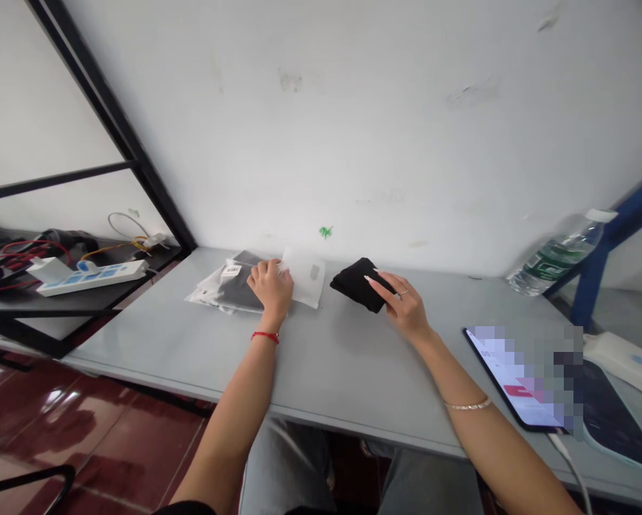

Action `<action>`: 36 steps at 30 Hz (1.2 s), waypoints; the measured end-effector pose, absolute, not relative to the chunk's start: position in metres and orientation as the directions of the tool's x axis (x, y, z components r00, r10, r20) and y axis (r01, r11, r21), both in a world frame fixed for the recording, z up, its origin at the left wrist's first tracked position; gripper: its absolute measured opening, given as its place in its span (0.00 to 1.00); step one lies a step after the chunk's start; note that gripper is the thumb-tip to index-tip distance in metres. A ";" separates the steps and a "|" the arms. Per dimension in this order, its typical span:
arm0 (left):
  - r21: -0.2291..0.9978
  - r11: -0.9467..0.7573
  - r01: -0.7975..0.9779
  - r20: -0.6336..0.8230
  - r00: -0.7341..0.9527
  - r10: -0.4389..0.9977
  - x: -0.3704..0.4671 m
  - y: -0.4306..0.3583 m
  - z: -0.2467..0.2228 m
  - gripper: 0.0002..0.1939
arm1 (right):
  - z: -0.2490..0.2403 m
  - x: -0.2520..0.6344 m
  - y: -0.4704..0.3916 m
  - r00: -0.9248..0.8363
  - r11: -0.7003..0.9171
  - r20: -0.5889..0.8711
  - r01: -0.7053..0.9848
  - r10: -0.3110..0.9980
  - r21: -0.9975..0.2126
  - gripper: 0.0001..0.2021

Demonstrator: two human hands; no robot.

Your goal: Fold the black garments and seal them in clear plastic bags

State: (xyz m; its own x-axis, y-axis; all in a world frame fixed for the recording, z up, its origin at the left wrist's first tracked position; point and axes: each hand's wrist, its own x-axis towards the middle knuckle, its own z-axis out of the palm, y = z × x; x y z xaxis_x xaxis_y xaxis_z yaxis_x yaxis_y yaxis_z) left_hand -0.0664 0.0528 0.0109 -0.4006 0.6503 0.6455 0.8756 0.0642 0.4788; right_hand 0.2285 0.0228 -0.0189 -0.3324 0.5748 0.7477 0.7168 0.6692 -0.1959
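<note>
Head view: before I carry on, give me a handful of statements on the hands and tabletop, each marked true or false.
1. The right hand holds the black folded item. True.
2. The left hand holds that same item. False: it grips the white translucent packet.
3. A red bracelet is on the left wrist. True.
4. The bottle is at the table's left end. False: it is at the right, near the blue post.
5. The phone has its screen lit. True.
</note>
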 end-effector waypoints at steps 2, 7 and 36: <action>0.403 -0.026 0.915 0.712 -0.295 0.636 -0.056 0.048 0.009 0.19 | -0.019 0.227 0.022 -0.340 0.660 0.740 0.729 0.580 -0.182 0.31; 0.359 -0.404 0.842 0.712 0.033 0.701 -0.018 0.038 -0.005 0.25 | -0.021 0.222 0.020 -0.314 0.677 0.760 0.704 0.569 -0.216 0.30; 0.876 -0.390 0.284 0.305 0.301 0.904 0.009 0.026 -0.015 0.20 | -0.027 0.203 0.027 -0.079 0.285 0.289 -0.049 0.954 -0.957 0.28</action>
